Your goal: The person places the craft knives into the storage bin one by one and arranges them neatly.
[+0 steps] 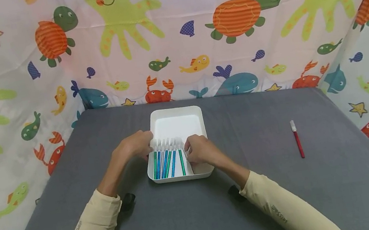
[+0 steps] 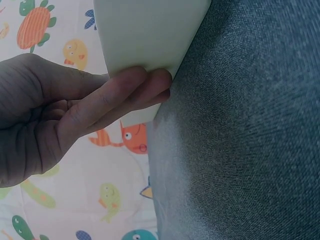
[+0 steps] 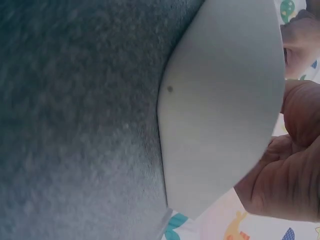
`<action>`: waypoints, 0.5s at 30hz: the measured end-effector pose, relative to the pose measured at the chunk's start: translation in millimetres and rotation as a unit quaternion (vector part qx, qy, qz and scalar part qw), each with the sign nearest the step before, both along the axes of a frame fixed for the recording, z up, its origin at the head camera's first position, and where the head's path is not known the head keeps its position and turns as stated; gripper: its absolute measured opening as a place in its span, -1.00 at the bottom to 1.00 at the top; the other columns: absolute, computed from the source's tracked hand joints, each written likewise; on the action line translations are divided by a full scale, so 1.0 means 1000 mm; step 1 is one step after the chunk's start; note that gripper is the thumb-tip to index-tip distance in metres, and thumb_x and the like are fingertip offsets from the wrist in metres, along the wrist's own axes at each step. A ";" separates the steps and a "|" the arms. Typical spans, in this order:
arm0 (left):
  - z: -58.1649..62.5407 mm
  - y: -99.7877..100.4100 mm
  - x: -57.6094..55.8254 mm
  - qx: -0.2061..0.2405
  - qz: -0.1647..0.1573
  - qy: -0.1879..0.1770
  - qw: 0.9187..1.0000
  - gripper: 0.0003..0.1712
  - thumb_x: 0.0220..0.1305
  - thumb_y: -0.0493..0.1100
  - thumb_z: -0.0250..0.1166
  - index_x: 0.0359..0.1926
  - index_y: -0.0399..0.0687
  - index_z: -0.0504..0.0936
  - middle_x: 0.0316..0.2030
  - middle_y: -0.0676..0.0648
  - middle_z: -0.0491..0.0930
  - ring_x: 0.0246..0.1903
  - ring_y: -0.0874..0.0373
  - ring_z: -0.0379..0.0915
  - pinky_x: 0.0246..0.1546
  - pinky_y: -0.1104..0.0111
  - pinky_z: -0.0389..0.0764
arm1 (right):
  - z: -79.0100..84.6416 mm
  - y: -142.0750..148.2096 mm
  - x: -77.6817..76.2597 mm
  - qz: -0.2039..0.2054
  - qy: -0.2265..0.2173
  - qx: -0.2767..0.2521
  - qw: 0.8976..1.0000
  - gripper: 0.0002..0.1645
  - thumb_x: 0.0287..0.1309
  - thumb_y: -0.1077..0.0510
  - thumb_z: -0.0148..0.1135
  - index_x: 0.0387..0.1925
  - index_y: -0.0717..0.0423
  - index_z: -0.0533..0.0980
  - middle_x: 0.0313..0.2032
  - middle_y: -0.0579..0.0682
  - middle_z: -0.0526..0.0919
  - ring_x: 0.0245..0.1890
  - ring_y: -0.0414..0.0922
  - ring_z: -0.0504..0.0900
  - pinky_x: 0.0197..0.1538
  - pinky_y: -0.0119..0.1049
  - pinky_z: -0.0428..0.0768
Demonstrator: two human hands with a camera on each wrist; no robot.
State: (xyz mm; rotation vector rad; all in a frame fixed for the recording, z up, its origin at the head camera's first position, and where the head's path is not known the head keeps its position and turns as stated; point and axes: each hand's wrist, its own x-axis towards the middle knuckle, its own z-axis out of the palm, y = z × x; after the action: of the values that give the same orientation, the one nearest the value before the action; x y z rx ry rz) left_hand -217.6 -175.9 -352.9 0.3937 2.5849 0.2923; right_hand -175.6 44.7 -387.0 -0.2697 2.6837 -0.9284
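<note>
A white tray lies on the grey cloth, holding a row of slim blue and green pen-like sticks with white capped ends towards the back. My left hand grips its left wall, with fingers flat along the outside in the left wrist view and the thumb at the rim. Inside the right part of the tray, my right hand reaches down beside the rightmost green stick. Its fingers are curled in the right wrist view, partly behind the tray wall; I cannot tell what they hold.
A single red pen-like stick with a white cap lies on the cloth to the right. Dark wrist-worn pieces show under both forearms. Behind and at both sides hangs a curtain printed with sea animals.
</note>
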 end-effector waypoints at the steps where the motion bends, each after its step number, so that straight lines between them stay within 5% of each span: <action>1: 0.000 0.000 0.000 -0.001 0.001 -0.001 1.000 -0.56 0.47 -0.23 0.29 0.28 -0.29 0.50 -0.03 -0.22 0.66 -0.17 0.05 0.61 -0.09 0.25 0.72 | -0.001 -0.002 0.000 0.004 0.004 -0.002 1.000 -0.75 0.07 0.42 0.33 -0.16 0.26 0.62 -0.38 0.04 0.68 -0.47 -0.13 0.63 -0.41 -0.38 0.56; 15: 0.002 -0.001 0.002 0.001 0.002 -0.005 1.000 -0.57 0.48 -0.23 0.28 0.28 -0.30 0.49 -0.02 -0.23 0.66 -0.16 0.04 0.61 -0.08 0.24 0.72 | -0.002 -0.009 0.004 0.068 0.019 -0.029 0.997 -0.82 0.18 0.36 0.38 -0.15 0.23 0.66 -0.35 0.02 0.74 -0.32 -0.13 0.61 -0.22 -0.35 0.54</action>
State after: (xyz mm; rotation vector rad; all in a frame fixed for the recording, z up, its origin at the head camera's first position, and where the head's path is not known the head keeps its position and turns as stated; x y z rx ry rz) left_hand -216.1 -176.5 -351.1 0.3870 2.5764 0.2972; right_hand -171.5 35.6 -388.9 -0.4792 2.6362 -0.9711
